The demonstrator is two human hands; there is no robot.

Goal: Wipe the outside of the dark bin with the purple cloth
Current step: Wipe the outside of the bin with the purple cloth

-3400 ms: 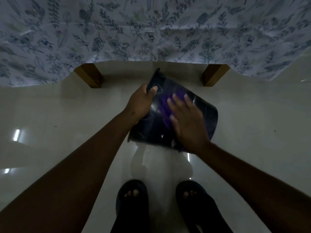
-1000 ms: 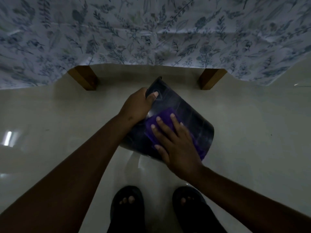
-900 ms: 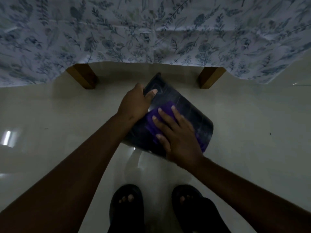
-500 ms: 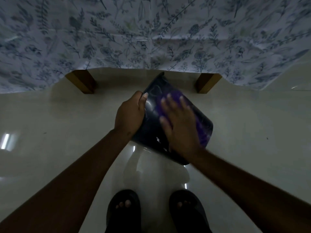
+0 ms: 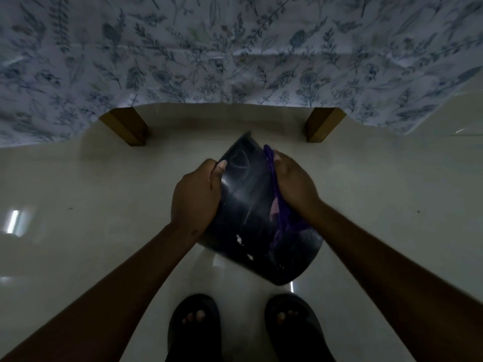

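Note:
The dark glossy bin [image 5: 248, 205] is held tilted above the pale floor, in front of me. My left hand [image 5: 194, 195] grips its left side, thumb on the upper face. My right hand [image 5: 294, 182] presses the purple cloth [image 5: 281, 205] against the bin's right side. The cloth runs as a narrow strip from near the bin's far end down toward its wider near end, partly hidden under my hand.
A table draped with a floral cloth [image 5: 235, 61] fills the far side, with two wooden legs [image 5: 125, 126] [image 5: 322, 124] either side of the bin. My feet in dark sandals [image 5: 193, 325] [image 5: 292, 322] stand just below the bin on the shiny floor [image 5: 91, 205].
My right hand has slid with the cloth from the bin's upper face over to its right side. The left hand keeps its grip on the left side.

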